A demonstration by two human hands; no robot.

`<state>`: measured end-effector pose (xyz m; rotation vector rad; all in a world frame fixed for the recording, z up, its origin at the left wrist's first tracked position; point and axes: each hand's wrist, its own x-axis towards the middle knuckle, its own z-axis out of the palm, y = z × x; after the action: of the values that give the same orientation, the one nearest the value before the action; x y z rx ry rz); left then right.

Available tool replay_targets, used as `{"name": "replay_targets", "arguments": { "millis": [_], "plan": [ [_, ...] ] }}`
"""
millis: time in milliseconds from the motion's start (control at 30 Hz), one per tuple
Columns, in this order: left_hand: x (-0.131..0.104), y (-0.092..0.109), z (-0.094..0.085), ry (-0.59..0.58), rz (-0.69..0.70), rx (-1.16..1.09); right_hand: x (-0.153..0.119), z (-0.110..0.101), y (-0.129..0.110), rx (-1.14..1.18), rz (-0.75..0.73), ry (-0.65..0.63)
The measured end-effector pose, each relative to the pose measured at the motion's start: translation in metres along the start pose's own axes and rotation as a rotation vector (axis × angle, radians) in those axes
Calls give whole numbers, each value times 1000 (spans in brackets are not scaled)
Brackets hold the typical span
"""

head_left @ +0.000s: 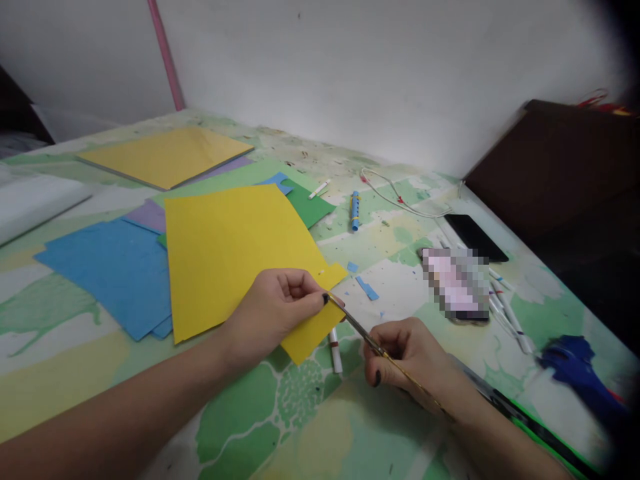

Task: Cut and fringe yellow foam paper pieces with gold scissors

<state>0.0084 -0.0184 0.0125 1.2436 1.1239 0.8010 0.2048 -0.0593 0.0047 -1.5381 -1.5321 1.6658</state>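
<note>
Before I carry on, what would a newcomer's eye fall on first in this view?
Probably the bright yellow sheet, large and left of centre, overlapping blue sheets on its left. Next, the hands near its lower right: the left hand has its grip on yellow paper, while the right hand holds a slim metal tool, seemingly scissors. Farther right lies a phone with a pixelated screen.

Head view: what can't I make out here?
In the head view:
Scissors: handle loops, edge-on and partly behind the right hand
Yellow strip: whether it joins the yellow sheet, left hand covering
White marker: upper end, behind the yellow strip
Phone: screen content, pixelated
Blue object: identity, blurred near the dark right edge
</note>
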Motion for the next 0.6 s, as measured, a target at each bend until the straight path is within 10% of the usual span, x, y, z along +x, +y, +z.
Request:
{"name": "replay_targets", "arguments": {
  "millis": [600],
  "plan": [
    [1, -1, 0, -20, -22, -42, 0, 0, 0, 22, 10, 1]
  ]
}}
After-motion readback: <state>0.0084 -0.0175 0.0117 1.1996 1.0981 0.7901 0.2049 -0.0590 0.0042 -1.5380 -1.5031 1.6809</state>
